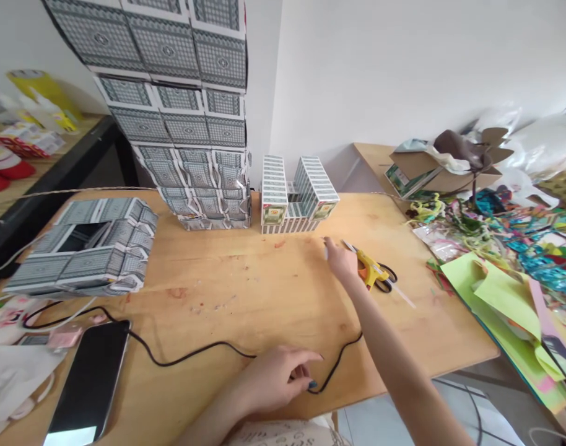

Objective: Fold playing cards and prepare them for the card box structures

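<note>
My left hand (283,378) rests by the table's near edge, its index finger stretched out and the thumb apart below. A black cable (194,353) runs under this hand and comes out by the thumb. Farther in, my right hand (342,261) is bent downward with its fingers close together; a small white bit shows at the fingertips, too little to name. Right beside it lie a yellow glue gun (369,270), partly hidden by the hand, and scissors with black handles (386,282). Just beyond stands a U-shaped block of green-and-white card boxes (306,201).
A tall stack of patterned card boxes (208,127) rises at the back. On the left are a square ring of folded cards (78,266) and a phone (90,378). Coloured paper (501,303), scraps and a cardboard box (431,170) crowd the right side.
</note>
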`<state>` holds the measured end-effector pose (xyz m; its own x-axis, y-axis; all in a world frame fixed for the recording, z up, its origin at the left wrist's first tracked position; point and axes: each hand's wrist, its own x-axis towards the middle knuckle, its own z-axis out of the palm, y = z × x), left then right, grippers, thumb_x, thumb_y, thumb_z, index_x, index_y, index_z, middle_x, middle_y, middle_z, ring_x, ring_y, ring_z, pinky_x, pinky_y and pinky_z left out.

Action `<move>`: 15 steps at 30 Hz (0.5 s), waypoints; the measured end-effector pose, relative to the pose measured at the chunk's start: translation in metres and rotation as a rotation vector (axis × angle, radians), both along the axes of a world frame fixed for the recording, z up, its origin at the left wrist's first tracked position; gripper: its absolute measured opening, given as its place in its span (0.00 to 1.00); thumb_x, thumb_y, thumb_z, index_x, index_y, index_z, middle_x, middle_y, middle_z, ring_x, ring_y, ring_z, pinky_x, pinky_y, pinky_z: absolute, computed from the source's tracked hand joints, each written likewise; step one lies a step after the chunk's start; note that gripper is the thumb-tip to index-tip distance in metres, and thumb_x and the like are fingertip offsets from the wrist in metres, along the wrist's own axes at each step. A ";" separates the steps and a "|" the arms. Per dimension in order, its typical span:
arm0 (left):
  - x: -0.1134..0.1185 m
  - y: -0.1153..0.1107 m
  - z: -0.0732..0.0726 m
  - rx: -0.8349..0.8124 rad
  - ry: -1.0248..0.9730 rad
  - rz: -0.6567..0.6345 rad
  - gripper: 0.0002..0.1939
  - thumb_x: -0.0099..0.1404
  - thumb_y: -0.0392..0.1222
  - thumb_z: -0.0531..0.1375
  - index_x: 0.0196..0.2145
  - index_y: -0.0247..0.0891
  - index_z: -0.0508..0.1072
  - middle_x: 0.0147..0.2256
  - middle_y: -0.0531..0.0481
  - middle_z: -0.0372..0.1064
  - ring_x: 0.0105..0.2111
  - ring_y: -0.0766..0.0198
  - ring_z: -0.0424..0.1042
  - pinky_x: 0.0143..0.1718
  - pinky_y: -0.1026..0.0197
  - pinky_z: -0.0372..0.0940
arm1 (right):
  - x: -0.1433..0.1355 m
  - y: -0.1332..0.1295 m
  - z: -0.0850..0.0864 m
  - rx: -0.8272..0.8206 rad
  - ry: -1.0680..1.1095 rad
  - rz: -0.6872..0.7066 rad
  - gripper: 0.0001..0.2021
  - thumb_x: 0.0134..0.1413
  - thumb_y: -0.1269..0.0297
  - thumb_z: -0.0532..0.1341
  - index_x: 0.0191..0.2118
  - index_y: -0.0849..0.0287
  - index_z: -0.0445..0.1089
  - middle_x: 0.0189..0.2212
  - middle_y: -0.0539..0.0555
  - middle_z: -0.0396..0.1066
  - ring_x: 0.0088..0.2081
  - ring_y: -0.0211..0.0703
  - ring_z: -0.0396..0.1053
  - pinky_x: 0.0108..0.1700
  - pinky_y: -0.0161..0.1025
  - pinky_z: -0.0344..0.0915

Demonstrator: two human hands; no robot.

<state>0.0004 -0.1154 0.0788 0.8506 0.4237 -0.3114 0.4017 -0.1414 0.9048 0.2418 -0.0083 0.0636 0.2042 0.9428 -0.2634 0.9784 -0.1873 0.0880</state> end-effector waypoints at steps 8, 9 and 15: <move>-0.005 0.008 0.000 0.023 0.035 0.126 0.19 0.62 0.40 0.54 0.51 0.47 0.68 0.40 0.51 0.72 0.40 0.63 0.69 0.43 0.62 0.61 | -0.058 -0.005 -0.025 -0.072 0.126 0.316 0.15 0.59 0.66 0.49 0.51 0.50 0.61 0.38 0.54 0.72 0.39 0.41 0.69 0.37 0.33 0.59; -0.005 0.009 0.000 0.028 0.033 0.130 0.19 0.62 0.40 0.54 0.51 0.46 0.68 0.39 0.51 0.72 0.40 0.63 0.69 0.43 0.62 0.61 | -0.065 -0.005 -0.028 -0.075 0.147 0.356 0.14 0.58 0.65 0.51 0.50 0.49 0.62 0.38 0.52 0.72 0.38 0.40 0.69 0.37 0.32 0.59; -0.025 0.020 -0.001 0.037 0.060 0.214 0.17 0.63 0.41 0.53 0.49 0.46 0.69 0.40 0.51 0.72 0.41 0.63 0.69 0.44 0.62 0.61 | -0.020 0.035 -0.016 0.118 0.141 0.266 0.19 0.59 0.73 0.45 0.54 0.59 0.61 0.47 0.62 0.66 0.48 0.49 0.61 0.45 0.41 0.58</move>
